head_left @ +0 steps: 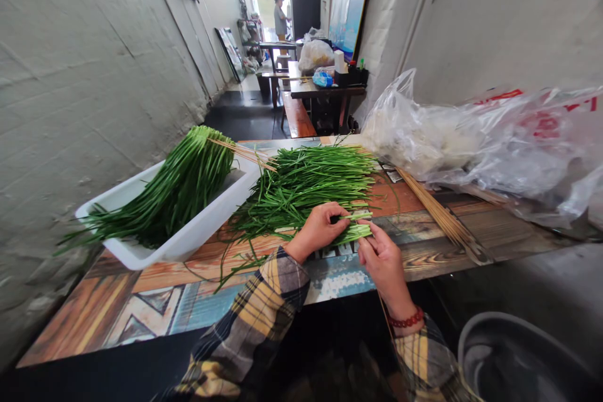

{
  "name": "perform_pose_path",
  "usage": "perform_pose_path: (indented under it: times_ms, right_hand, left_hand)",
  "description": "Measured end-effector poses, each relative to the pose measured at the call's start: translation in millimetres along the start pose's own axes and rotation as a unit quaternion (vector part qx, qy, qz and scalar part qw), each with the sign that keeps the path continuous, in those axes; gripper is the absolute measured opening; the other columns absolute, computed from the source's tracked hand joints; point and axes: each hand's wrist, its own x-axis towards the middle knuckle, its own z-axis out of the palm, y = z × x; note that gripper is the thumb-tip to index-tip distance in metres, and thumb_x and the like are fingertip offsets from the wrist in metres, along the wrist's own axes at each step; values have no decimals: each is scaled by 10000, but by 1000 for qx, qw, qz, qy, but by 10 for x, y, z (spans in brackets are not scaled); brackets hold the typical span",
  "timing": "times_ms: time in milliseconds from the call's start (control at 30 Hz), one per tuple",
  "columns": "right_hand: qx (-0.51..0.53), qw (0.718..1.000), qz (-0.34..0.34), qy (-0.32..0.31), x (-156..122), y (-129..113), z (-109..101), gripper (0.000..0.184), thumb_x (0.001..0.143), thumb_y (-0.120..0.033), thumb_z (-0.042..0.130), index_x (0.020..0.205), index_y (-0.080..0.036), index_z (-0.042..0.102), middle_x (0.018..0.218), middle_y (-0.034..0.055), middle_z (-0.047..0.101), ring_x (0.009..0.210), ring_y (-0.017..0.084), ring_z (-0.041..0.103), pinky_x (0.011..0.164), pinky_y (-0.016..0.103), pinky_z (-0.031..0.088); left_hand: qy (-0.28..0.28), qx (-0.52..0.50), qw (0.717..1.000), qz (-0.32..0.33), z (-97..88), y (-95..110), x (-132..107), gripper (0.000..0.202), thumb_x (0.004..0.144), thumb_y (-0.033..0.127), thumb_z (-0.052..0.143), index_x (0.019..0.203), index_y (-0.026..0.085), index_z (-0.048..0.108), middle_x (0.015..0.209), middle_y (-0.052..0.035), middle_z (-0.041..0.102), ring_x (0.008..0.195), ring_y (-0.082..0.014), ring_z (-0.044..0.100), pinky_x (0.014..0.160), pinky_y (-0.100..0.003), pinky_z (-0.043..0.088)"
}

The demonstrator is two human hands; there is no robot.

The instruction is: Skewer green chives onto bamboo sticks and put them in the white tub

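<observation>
My left hand (319,228) is closed around a small bunch of green chives (354,231) near their pale cut ends, low over the patterned wooden table (155,301). My right hand (384,260) pinches the same bunch from the near side. Just beyond my hands lies a loose pile of chives (306,185), stalks fanned to the left. A white plastic tray (188,235) at the left holds a thick bundle of skewered chives (176,191), with thin sticks jutting out at its far end.
A bundle of bamboo skewers (440,213) lies to the right of the pile. A large clear plastic bag (475,138) sits at the right. A grey bin (518,358) stands at the lower right. Another table, bench and a person (281,16) are far down the corridor.
</observation>
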Motion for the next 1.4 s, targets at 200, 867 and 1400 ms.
perform_pose_path:
  times_ms: [200,867,1400]
  right_hand:
    - [-4,1000,0,2,5,3,1,436,836,-342,556,1226,-147,572,472,-57,510,394,112,430,429,239,372]
    - [-24,1000,-12,4,12,32,3,408,819,-316,566,1197,-162,592,463,-59,489,398,120,431,428,248,379]
    - [-11,1000,-18,5,3,-34,36,557,837,-307,549,1370,-191,438,463,-87,447,375,107,386,410,239,357]
  left_hand:
    - [-5,-3,1000,0,-1,1,-9,132,802,169,571,791,135,698,757,-32,649,732,-126,575,698,-233,430]
    - [-14,0,1000,9,-12,17,-3,120,804,154,579,792,137,698,746,-30,623,736,-132,558,697,-240,420]
    - [-37,36,998,37,-12,-10,6,132,780,117,574,762,166,695,733,-24,602,739,-142,541,688,-245,408]
